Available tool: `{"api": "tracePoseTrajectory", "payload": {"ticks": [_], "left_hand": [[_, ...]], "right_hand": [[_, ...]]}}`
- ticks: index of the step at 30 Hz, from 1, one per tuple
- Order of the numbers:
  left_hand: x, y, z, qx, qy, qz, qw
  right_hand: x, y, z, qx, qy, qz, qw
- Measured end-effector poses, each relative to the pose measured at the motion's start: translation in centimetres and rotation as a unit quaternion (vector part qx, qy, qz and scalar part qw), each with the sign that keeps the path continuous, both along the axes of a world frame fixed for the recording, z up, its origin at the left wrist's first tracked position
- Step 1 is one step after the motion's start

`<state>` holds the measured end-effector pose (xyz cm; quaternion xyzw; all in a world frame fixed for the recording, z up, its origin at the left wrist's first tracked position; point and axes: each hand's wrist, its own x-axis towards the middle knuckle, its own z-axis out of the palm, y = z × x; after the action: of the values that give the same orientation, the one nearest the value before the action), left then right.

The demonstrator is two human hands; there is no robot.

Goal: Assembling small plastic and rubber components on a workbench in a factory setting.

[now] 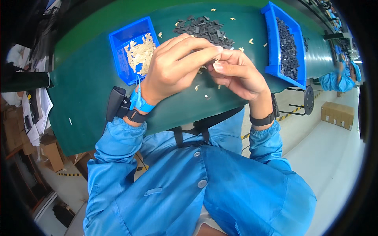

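Cream flat pieces (139, 55) are lying in the left blue bin (125, 36), black pieces (206, 29) heaping at far centre. The left hand (173, 63) and right hand (240, 72) are narrowly pinching a small piece (216, 60), mostly hidden, between them. Fingertip work is seemingly under way, probably needing a steady pinch next.

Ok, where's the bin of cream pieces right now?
In the head view, the blue bin of cream pieces sits on the green table at upper left, just left of the left hand and the loose black pile.
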<state>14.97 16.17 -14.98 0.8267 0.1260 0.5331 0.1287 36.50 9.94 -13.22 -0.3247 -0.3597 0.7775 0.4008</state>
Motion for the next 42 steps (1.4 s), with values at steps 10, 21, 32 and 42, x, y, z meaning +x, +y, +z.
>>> {"api": "tracePoseTrajectory", "payload": {"ticks": [10, 21, 32, 42], "left_hand": [[0.1, -0.8, 0.3, -0.057, -0.037, -0.054, 0.996], [0.1, -1.5, -0.1, -0.168, -0.081, -0.017, 0.982], [0.6, -1.4, -0.5, -0.119, -0.078, 0.015, 0.99], [0.4, -2.2, 0.3, -0.174, -0.06, -0.007, 0.983]], "right_hand": [[-1.3, 0.1, 0.2, -0.035, 0.104, 0.0, 0.994], [-2.8, -0.5, -0.2, 0.178, -0.108, -0.196, 0.958], [-1.9, -0.7, 1.4, 0.36, -0.309, -0.214, 0.854], [-2.5, -1.1, 0.8, 0.333, -0.206, -0.244, 0.887]]}}
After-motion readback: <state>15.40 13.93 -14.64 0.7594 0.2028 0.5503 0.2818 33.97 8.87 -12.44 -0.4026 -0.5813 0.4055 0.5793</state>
